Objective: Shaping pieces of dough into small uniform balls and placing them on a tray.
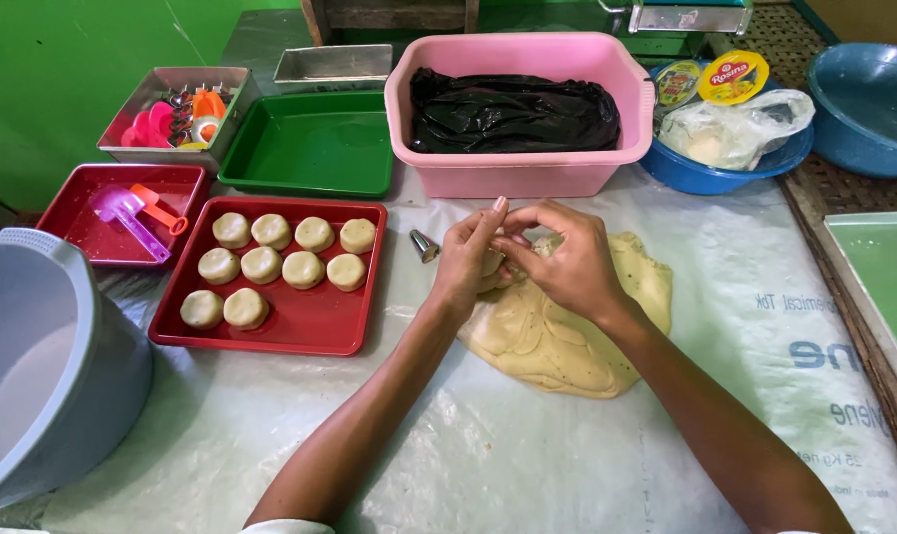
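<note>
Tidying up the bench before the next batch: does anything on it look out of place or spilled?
Only a small metal cone lying on its side, loose on the plastic sheet between the red tray of dough rounds and the left hand. Nothing looks spilled or damaged.

round yellow-and-red packet (732,76) and green one (677,83) in blue bowl (725,173), far right

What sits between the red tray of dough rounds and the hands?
A small metal cone lies on the plastic sheet, between the red tray and the left hand, in the head view.
</note>
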